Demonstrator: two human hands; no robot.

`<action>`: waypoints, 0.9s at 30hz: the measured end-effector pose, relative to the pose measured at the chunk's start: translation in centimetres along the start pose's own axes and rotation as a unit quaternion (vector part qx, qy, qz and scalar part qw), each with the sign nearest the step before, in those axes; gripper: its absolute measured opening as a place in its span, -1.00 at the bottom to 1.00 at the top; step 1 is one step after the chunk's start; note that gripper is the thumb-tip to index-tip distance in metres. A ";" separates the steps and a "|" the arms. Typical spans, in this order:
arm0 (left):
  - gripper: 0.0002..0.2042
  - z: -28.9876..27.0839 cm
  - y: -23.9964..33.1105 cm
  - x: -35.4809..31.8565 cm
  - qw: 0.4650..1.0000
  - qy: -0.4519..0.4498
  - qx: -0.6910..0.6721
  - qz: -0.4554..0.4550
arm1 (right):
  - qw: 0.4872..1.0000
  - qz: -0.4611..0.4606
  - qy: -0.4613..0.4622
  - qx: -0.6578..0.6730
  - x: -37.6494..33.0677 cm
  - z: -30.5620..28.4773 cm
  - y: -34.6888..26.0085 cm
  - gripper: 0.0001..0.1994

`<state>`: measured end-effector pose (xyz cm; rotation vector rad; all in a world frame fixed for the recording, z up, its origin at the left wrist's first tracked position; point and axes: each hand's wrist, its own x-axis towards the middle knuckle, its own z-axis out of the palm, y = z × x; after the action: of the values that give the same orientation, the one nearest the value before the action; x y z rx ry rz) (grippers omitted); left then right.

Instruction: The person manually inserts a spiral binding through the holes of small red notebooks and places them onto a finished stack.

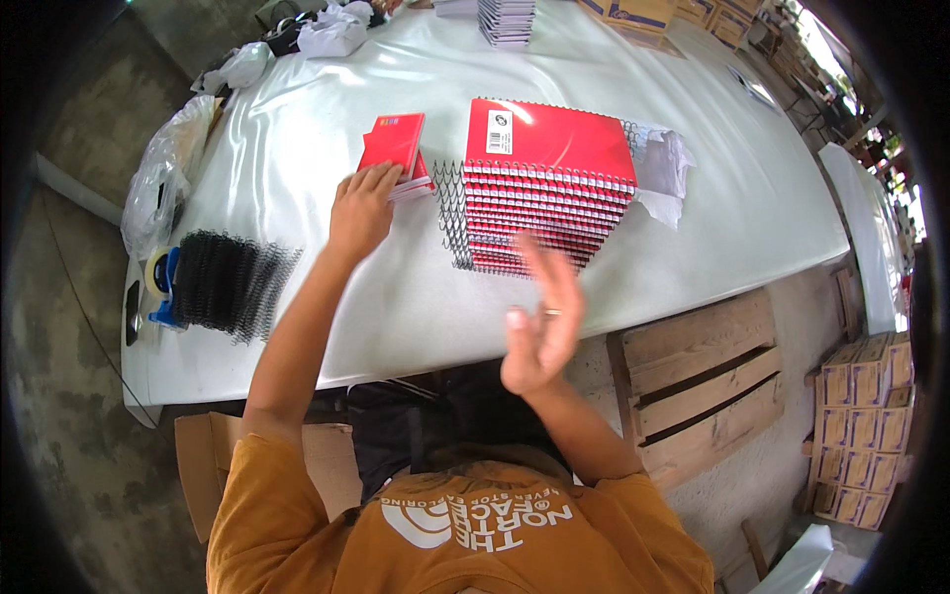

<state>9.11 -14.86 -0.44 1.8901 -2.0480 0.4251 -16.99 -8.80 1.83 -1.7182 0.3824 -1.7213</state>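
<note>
My left hand (362, 213) lies at the near-left edge of a small, uneven pile of red-covered notebooks (398, 139), its fingers closed over them; the thumb is hidden. To the right stands a tall stack of larger red spiral-bound notebooks (549, 144), the top one carrying a white label. Loose dark wire coils (452, 213) stick out along the stack's left side. Nearer to me, my right hand (544, 327) is raised in front of the stack's near face. Its fingers and thumb are apart with nothing between them, slightly blurred, and a ring shows on one finger.
Black spiral coils (233, 287) lie bunched at the left beside a blue tape dispenser (165, 287) and a phone (133, 312). Crumpled white paper (668, 173) touches the stack's right. More notebooks (507, 25) stand at the far edge. A wooden pallet (703, 386) and stacked cartons (861, 431) are right.
</note>
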 end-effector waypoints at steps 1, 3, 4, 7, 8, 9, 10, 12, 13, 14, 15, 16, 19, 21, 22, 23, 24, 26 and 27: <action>-0.55 0.2 0.7 -1.1 0.999 -0.001 0.021 -0.024 | 0.988 0.138 -0.045 0.048 -1.7 0.6 0.0 -0.47; -0.54 -0.8 1.9 -4.0 0.999 0.016 0.034 -0.011 | 0.921 0.343 -0.059 0.172 -3.3 1.8 0.1 -0.46; -0.52 -1.3 2.8 -5.1 0.998 0.044 0.040 0.007 | 0.866 0.439 -0.066 0.231 -3.9 2.3 0.3 -0.46; -0.39 -2.4 3.5 -5.6 1.000 0.004 -0.007 -0.014 | 0.830 0.489 -0.039 0.265 -6.4 3.7 2.2 -0.44; -0.37 -2.1 3.0 -5.6 0.997 -0.053 -0.043 -0.044 | 0.830 0.488 -0.022 0.269 -6.5 4.3 2.6 -0.45; -0.36 -1.9 2.5 -5.6 0.988 -0.109 -0.080 -0.074 | 0.835 0.486 -0.016 0.258 -6.6 4.5 2.6 -0.45; -0.38 -1.9 2.0 -5.7 0.976 -0.148 -0.134 -0.081 | 0.839 0.485 -0.009 0.247 -6.6 4.6 2.6 -0.44; -0.39 -2.4 1.2 -5.7 0.982 -0.076 -0.129 -0.113 | 0.850 0.483 0.018 0.209 -6.8 4.4 2.4 -0.45; -0.39 -2.8 0.9 -5.7 0.983 -0.040 -0.125 -0.127 | 0.850 0.487 0.012 0.199 -7.1 3.9 2.1 -0.46; -0.43 -3.1 0.8 -6.1 0.971 -0.060 -0.148 -0.177 | 0.849 0.493 0.009 0.189 -7.5 3.2 1.6 -0.46; -0.44 -3.0 0.9 -6.8 0.956 -0.072 -0.205 -0.196 | 0.849 0.496 0.003 0.181 -7.8 2.5 1.1 -0.47; -0.44 -2.6 1.2 -7.9 0.938 -0.084 -0.260 -0.214 | 0.779 0.590 -0.013 0.213 -8.0 1.8 0.0 -0.53; -0.33 -1.7 5.1 -11.3 0.966 -0.156 -0.133 -0.156 | 0.585 0.759 -0.097 0.268 -8.2 -0.2 -2.0 -0.58; -0.30 -2.6 9.2 -13.3 0.978 -0.157 -0.066 -0.122 | 0.586 0.752 -0.014 0.301 -9.5 -0.1 -1.8 -0.62; -0.31 -3.5 11.1 -14.2 0.976 -0.161 -0.091 -0.113 | 0.583 0.748 0.029 0.315 -10.1 0.1 -1.7 -0.63; -0.32 -4.4 12.7 -14.8 0.974 -0.166 -0.117 -0.104 | 0.617 0.730 0.044 0.290 -10.4 0.2 -1.7 -0.65; -0.37 -4.9 14.0 -15.5 0.975 -0.153 -0.126 -0.096 | 0.647 0.713 0.057 0.264 -10.6 0.4 -1.6 -0.66; -0.41 -5.3 14.2 -16.0 0.967 -0.154 -0.170 -0.113 | 0.685 0.689 0.066 0.230 -10.1 0.2 -1.7 -0.71; -0.42 -5.5 13.9 -15.7 0.963 -0.149 -0.190 -0.119 | 0.707 0.672 0.058 0.212 -10.1 -0.1 -1.6 -0.72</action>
<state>-3.39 2.76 -2.22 2.0050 -1.8648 -0.3110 -18.32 -1.26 -5.00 -0.5516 0.9080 -0.6649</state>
